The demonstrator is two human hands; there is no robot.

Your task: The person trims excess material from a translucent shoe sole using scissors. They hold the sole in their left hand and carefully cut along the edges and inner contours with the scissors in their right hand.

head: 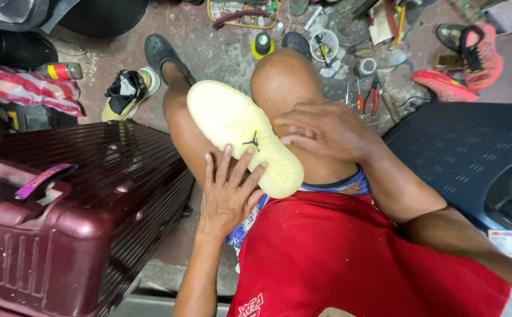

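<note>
Seated, bare knees up, with a pale yellow translucent rubber shoe sole [241,136] laid tread-up across the lap, between the two thighs. Left hand [228,196] open, fingers spread flat against the near end of the sole, pressing from below the heel part. Right hand [326,130] just right of the sole, resting on the right knee, fingers loosely curled with the tips touching the sole's right edge; not closed around anything. Small dark emblem at the middle of the sole, near the left fingertips.

Left of the sole, a dark maroon hard-shell ribbed suitcase [74,205] lying flat, close against the left leg. Beyond the sole and to its left, a black-and-cream sneaker upper [128,93] on the stained concrete floor [221,50]. Past the sole's far end, a black clog [161,53] on the left foot. Beyond the sole and to its right, red-handled pliers [373,97] among scattered tools, and farther right an orange-red sports shoe [479,53] with black straps. Right of the sole, a dark blue padded seat [461,152]. Nearest the camera, below the sole, red shorts [338,258] covering the lap.
</note>
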